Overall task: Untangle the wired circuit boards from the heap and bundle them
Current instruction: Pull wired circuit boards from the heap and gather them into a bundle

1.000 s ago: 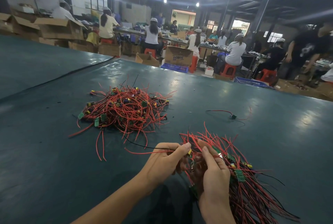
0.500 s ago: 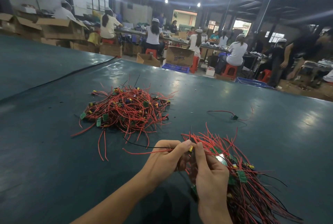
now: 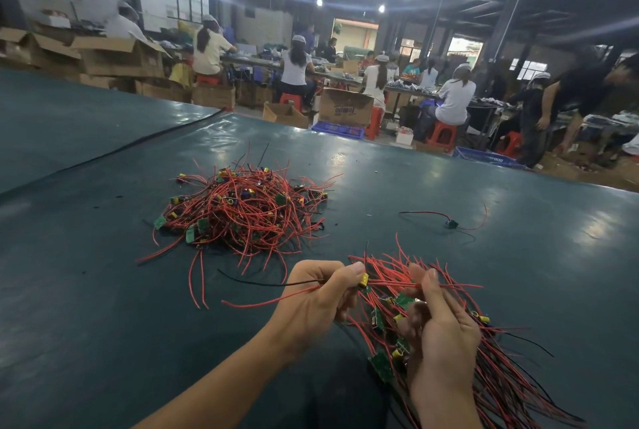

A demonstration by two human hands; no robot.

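A tangled heap [image 3: 242, 214] of small green circuit boards with red and black wires lies on the dark green table [image 3: 86, 307], left of centre. My left hand [image 3: 314, 304] pinches one wired board with a yellow part [image 3: 363, 279]; its red and black wires trail out to the left. My right hand [image 3: 439, 332] grips the bundle [image 3: 501, 376] of sorted boards, whose wires fan out to the lower right. The two hands are close together, a little apart, in front of the heap.
One loose wired board [image 3: 451, 223] lies alone to the right. Beyond the table's far edge stand cardboard boxes [image 3: 344, 107], blue crates [image 3: 484, 155], red stools and several seated workers at benches. A dark seam [image 3: 121, 148] crosses the table at the left.
My hands have drawn slightly apart. The left hand has pulled its board a little to the left, and the right hand's fingers have opened somewhat round the bundle.
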